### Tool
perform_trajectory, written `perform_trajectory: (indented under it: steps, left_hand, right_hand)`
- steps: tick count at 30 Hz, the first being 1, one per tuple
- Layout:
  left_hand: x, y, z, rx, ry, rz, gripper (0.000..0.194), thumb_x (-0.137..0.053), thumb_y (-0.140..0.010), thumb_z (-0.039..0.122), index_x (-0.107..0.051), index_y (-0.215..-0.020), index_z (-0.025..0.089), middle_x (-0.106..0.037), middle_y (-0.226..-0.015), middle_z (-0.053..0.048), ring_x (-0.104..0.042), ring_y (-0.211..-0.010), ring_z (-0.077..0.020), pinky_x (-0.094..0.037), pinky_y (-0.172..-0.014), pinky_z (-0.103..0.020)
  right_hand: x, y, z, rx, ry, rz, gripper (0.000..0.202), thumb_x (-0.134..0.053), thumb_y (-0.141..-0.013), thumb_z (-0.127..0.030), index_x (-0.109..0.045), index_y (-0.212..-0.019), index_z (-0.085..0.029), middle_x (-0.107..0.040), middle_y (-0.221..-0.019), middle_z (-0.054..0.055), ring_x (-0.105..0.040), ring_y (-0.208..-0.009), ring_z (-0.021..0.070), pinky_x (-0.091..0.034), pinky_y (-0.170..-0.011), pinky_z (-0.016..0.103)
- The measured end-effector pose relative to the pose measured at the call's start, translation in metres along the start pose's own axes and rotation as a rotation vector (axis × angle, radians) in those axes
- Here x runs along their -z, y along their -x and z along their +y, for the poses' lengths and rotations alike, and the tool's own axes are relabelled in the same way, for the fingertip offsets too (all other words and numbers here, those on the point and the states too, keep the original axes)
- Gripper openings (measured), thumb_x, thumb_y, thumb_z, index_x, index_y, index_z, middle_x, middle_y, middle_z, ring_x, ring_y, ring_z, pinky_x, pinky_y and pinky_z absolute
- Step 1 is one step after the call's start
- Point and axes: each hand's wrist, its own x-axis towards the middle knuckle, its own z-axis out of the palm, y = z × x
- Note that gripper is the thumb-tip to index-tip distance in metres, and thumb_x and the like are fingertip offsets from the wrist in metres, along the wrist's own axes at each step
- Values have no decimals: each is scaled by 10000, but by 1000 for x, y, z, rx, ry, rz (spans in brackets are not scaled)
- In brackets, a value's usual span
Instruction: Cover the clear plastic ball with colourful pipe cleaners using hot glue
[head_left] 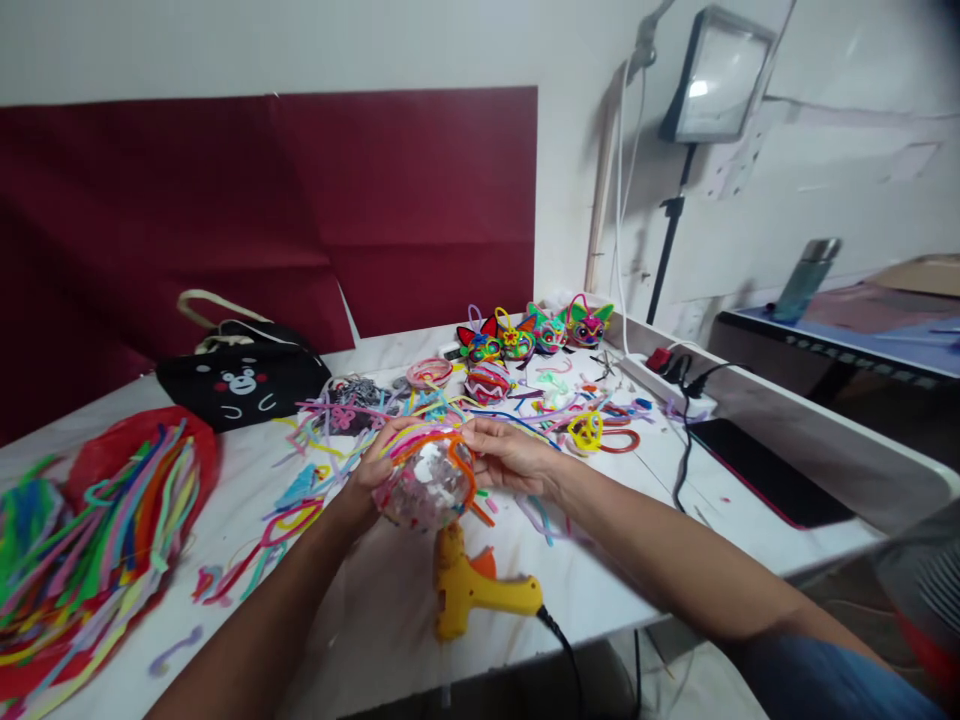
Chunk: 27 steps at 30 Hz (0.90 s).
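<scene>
Between my two hands is a clear, round plastic ball (426,492), partly wrapped in pink, yellow and orange pipe cleaners. My left hand (373,470) is closed round its left side. At its upper right, the fingers of my right hand (502,455) pinch an orange pipe cleaner (466,478) that runs along the ball's edge. Just below the ball, a yellow hot glue gun (472,595) lies on the white table (360,640), its cord trailing off the front edge.
A red bag of colourful pipe cleaners (202,455) and a black bag (247,375) stand at left. Several finished fuzzy animal heads (551,330) line the back. Scraps and a striped ball (487,382) lie midway. A power strip (667,385) and black phone-like slab (765,470) are at right.
</scene>
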Motion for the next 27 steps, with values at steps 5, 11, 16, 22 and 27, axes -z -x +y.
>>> perform_trajectory:
  steps: [5, 11, 16, 22, 27]
  left_hand:
    - [3, -9, 6, -67, -161, 1, 765, -719, -674, 706, -636, -1249, 208, -706, -1214, -136, -666, -1111, -366, -549, -892, -426]
    - [5, -28, 11, -280, -362, 165, 534, -744, -756, 591, -642, -1143, 238, -661, -1212, -76, -600, -1164, -292, -472, -1012, -390]
    - [-11, -36, 15, -392, -530, 282, 378, -628, -877, 533, -693, -1091, 230, -652, -1206, -69, -551, -1215, -279, -351, -1143, -418]
    - [-36, -36, 5, -390, -681, 250, 767, -796, -677, 569, -588, -1321, 209, -574, -1373, -130, -495, -1318, -367, -328, -1163, -499]
    - [-43, -39, -3, -369, -765, 281, 920, -854, -598, 505, -491, -1389, 209, -524, -1409, -151, -477, -1338, -388, -334, -1154, -539]
  right_hand:
    - [6, -2, -6, 83, 18, 73, 513, -935, -624, -427, -542, -852, -190, -698, -718, -25, -693, -569, 135, -628, -550, 269]
    - [10, -2, -16, 233, 52, 248, 506, -936, -604, -445, -588, -882, -204, -666, -723, -44, -640, -576, 106, -592, -513, 230]
    - [10, -7, -13, 325, 92, 411, 524, -908, -601, -505, -574, -882, -216, -656, -766, -35, -617, -608, 112, -560, -517, 239]
    - [6, -10, -4, 431, 185, 555, 493, -851, -631, -527, -536, -849, -215, -594, -809, -26, -556, -675, 120, -501, -543, 227]
    - [4, -6, -7, 451, 268, 546, 482, -821, -651, -546, -525, -841, -217, -584, -815, -19, -558, -715, 139, -480, -590, 244]
